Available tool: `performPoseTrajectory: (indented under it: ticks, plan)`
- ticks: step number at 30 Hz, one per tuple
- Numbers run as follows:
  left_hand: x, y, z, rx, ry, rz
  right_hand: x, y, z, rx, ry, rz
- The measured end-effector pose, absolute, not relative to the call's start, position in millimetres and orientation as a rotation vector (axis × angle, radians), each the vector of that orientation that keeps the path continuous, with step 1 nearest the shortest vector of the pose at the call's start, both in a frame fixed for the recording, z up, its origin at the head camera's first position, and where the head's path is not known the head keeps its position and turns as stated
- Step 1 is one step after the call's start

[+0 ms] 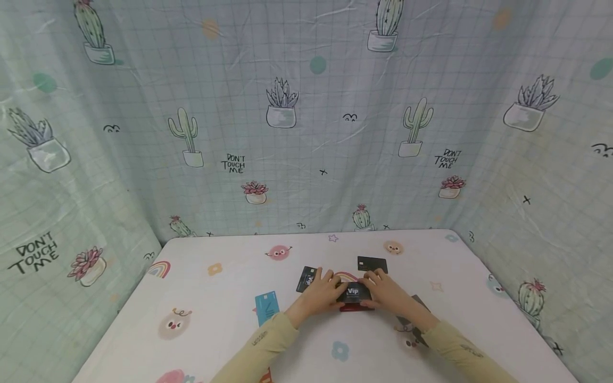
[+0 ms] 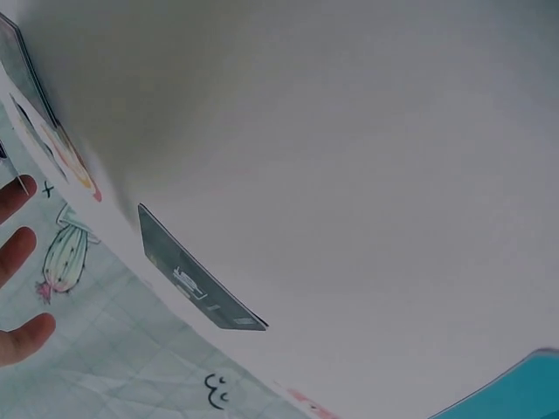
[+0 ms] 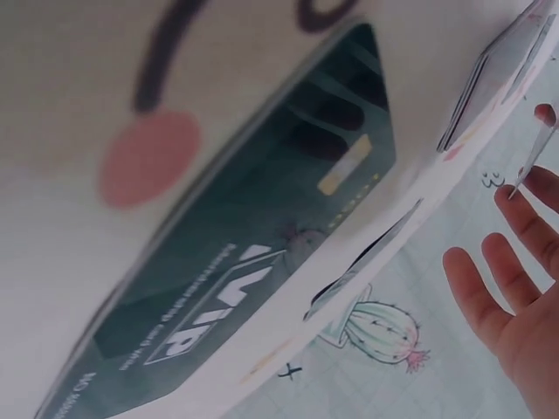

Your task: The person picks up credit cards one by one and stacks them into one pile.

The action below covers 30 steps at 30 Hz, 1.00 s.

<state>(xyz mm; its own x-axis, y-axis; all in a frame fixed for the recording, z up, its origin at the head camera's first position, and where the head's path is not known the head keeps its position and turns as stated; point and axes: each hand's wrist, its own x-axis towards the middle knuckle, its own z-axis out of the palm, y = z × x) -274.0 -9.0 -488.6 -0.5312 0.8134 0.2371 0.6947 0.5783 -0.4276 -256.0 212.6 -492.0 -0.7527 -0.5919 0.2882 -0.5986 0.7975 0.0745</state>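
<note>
Between my two hands is a black VIP card [image 1: 353,292], raised and viewed edge-on in the right wrist view. My left hand [image 1: 322,293] pinches its left end, and my right hand [image 1: 385,292] grips the right end with thumb and fingers. Just beneath it a red card [image 1: 356,308] shows along its near edge. A dark card [image 1: 305,279] lies by my left fingertips; another black card [image 1: 372,264] lies beyond my right fingers. Only the left fingertips [image 2: 19,253] appear at the edge of the left wrist view.
A blue card [image 1: 266,305] lies by the left forearm. Under the right forearm lies a dark VIP card [image 3: 253,236], partly covered in the head view. A white table [image 1: 215,308] with printed cartoons is bordered by cactus-patterned cloth walls [image 1: 306,133].
</note>
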Motion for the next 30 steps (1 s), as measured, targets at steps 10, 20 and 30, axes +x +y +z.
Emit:
performPoseTrajectory:
  ticks: [10, 20, 30]
  plan:
    - [-273, -10, -490, -1.231, -2.402, 0.382, -256, 221, -498, 0.97, -2.666, 0.05]
    - [-272, -7, -495, -1.246, -2.387, 0.37, -254, 225, -502, 0.964, -2.705, 0.081]
    - [-271, -5, -498, -1.248, -2.376, 0.394, -250, 229, -501, 0.962, -2.69, 0.115]
